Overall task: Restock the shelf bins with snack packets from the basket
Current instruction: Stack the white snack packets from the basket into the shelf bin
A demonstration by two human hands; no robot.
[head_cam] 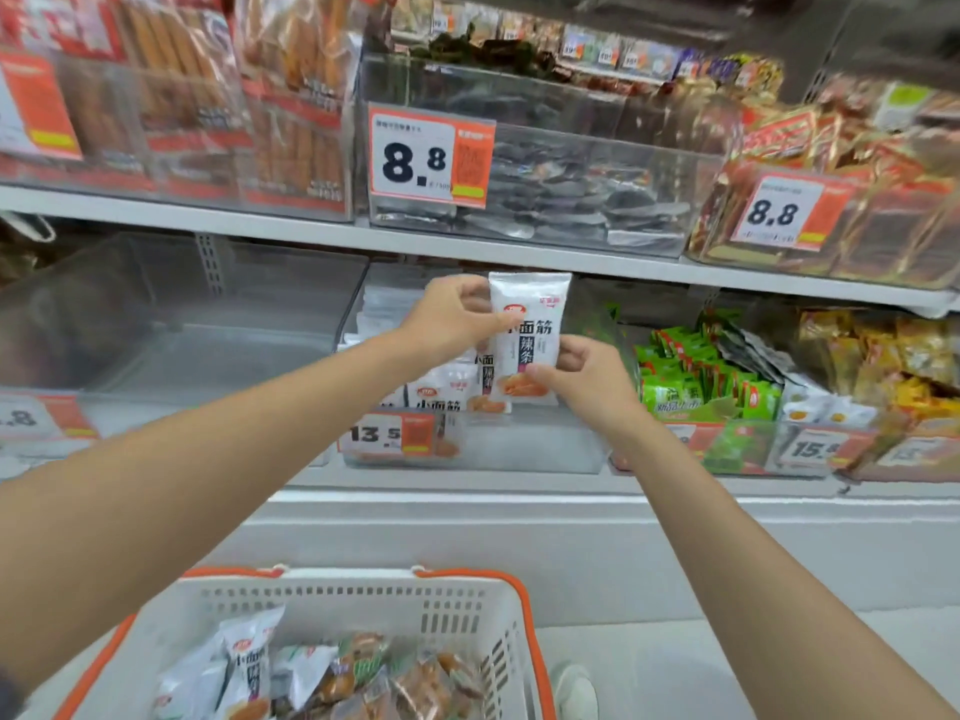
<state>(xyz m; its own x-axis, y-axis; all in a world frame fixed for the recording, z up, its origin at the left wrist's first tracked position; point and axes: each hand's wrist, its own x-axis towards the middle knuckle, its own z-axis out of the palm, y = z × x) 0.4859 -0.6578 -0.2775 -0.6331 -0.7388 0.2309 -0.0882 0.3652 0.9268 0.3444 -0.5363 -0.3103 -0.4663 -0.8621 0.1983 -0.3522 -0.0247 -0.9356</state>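
1. Your left hand [457, 319] pinches the upper left edge of a white packet [527, 330], and your right hand [587, 371] grips its lower right corner. Neither hand is free.
2. The packet stands upright just above the bin [519, 449], the clear one with the 13.5 tag [384, 433]. You have not let it go yet.
3. Inside the bin, matching stocked packets [441, 394] stand at the left, just behind and below the one you hold. The bin's right part looks less filled, so restocking seems under way, not finished.
4. Below the bin, the basket [322, 595] holds more basket packets [249, 662], some white and some brown. Several trips likely remain.
5. Right of the bin, green packets [701, 376] fill the neighbouring section.
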